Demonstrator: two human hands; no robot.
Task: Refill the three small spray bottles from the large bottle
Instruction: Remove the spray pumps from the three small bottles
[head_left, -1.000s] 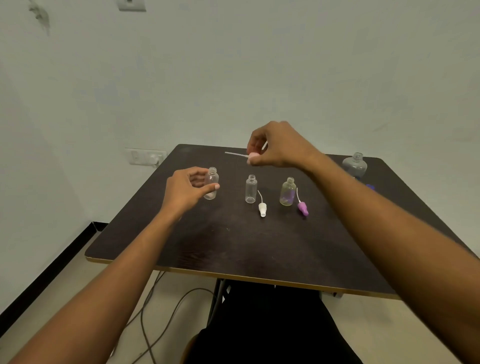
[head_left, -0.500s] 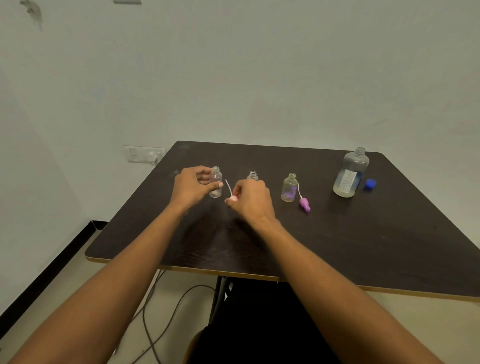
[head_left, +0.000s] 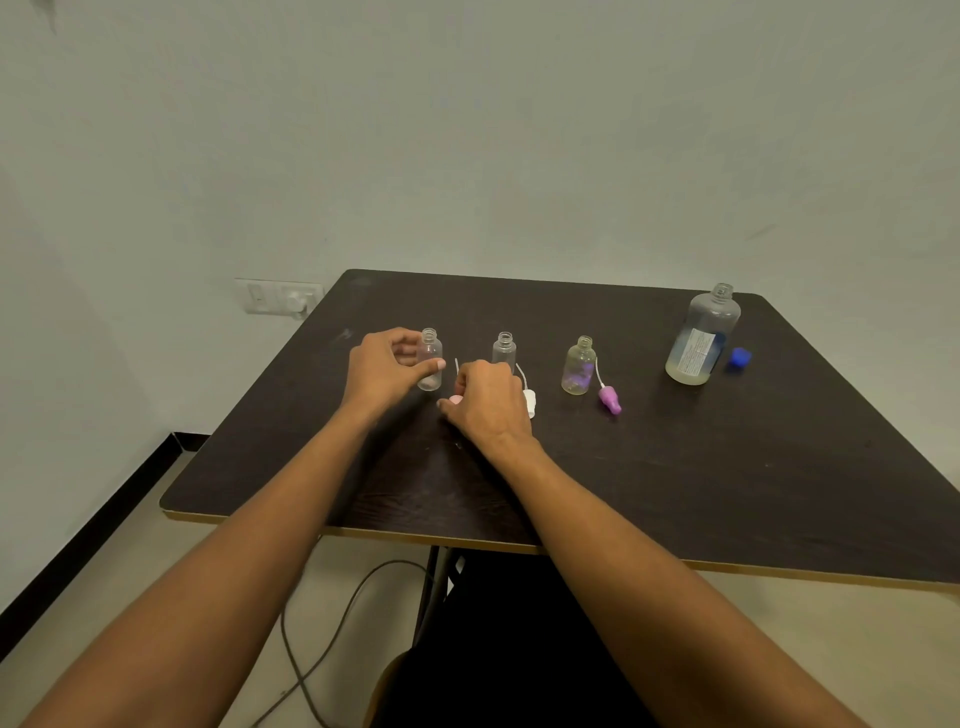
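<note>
The left hand (head_left: 384, 371) pinches the first small bottle (head_left: 429, 360) upright; the right hand (head_left: 485, 402) pinches its pink sprayer (head_left: 455, 400) at the table (head_left: 727, 467), best laid flat. The large bottle (head_left: 702, 338) stands uncapped near the far right corner.

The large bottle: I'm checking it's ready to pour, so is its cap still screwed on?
No, the large bottle stands open-necked, and the blue cap lies beside it on the table.

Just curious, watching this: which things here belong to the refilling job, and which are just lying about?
Job: three small bottles; pink, white, purple spray tops; large bottle; blue cap.

Lying about: wall switch; floor cable.
</note>
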